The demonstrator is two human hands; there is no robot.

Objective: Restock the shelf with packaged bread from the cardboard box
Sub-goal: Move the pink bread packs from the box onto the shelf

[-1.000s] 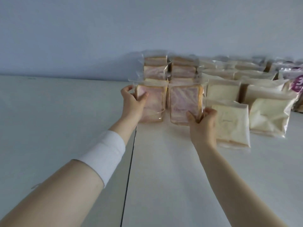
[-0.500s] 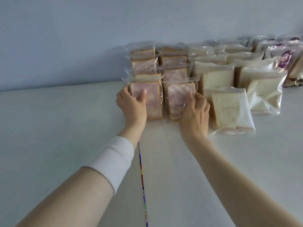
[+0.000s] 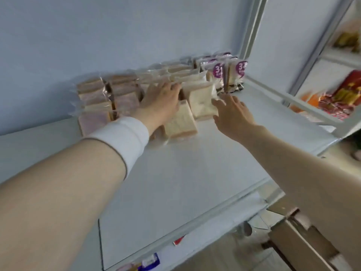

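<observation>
Several clear-wrapped bread packs stand in rows at the back of the white shelf (image 3: 175, 173). Pink-swirled bread packs (image 3: 91, 106) fill the left rows, white bread packs (image 3: 201, 100) the middle, and purple-labelled packs (image 3: 234, 75) the right end. My left hand (image 3: 160, 102) lies flat with spread fingers over the middle row, above a white bread pack (image 3: 179, 124) that leans at the front. My right hand (image 3: 232, 112) hovers open just right of the white packs, holding nothing. The cardboard box (image 3: 300, 243) shows at the lower right, below the shelf.
A white upright post (image 3: 252, 28) bounds the shelf on the right. Beyond it another shelf unit holds red and orange packets (image 3: 332, 98). Price tags (image 3: 148, 261) line the shelf's front edge. The blue-white back wall rises behind the bread.
Both hands have let go of the pink-swirled packs and moved right to the white bread rows. The view has swung right and down, showing the post, neighbouring shelf and box.
</observation>
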